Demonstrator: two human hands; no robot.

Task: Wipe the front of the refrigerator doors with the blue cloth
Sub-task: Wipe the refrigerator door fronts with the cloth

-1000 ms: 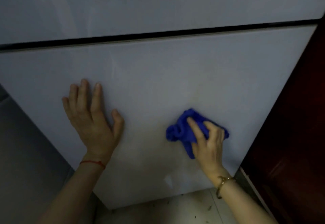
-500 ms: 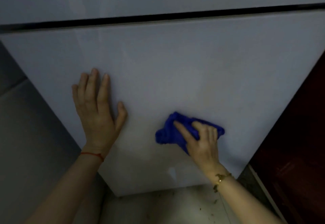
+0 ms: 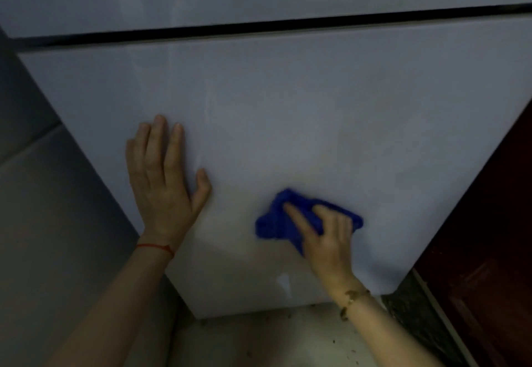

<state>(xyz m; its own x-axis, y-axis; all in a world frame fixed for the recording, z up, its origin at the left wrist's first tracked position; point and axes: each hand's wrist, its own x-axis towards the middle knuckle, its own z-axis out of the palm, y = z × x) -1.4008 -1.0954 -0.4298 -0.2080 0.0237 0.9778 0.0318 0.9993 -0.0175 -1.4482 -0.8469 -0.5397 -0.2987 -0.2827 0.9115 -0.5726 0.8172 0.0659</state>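
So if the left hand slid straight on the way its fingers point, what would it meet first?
Probably the dark horizontal gap between the two doors. The left hand lies flat on the pale grey lower refrigerator door, fingers pointing up it, with bare door surface in between.

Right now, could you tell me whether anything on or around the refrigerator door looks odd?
Yes: a small pale mark sits low on the lower door, below the blue cloth. Dark crumbs are scattered on the floor.
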